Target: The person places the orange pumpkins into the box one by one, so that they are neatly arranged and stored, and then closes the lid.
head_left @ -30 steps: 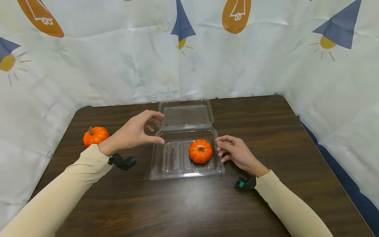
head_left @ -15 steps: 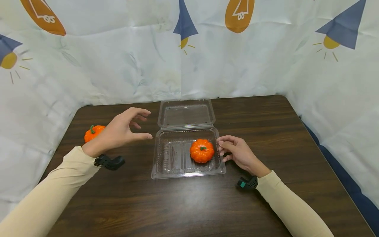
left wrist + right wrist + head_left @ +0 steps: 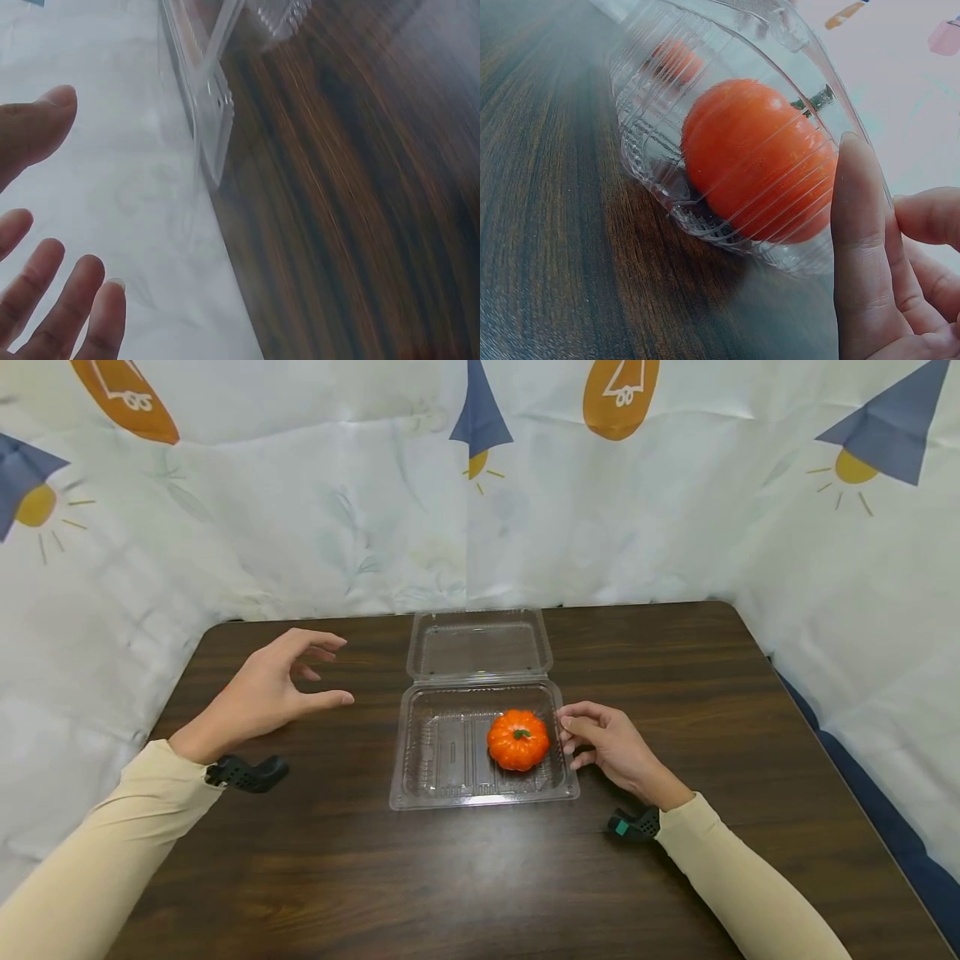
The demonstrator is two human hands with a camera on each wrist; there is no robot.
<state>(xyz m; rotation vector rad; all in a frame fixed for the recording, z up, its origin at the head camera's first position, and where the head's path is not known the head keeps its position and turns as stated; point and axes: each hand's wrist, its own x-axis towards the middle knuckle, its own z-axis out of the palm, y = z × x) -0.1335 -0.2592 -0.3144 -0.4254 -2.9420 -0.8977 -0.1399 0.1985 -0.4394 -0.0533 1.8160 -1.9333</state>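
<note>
Pinches the right rim of the clear container [image 3: 452,752] with the right hand [image 3: 611,745], just right of the round orange pumpkin [image 3: 518,740] inside, without evident long axis. Holds the left hand [image 3: 264,687] farther from it, well leftward, empty, with fingers parted. Behind, shows the lid [image 3: 480,643] folded back. From the right wrist, cannot identify the blurred orange shape [image 3: 675,61] beyond.

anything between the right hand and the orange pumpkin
Yes: the side wall of the clear container stands between the right hand and the orange pumpkin. The lid lies open, with nothing visible above the pumpkin.
</note>
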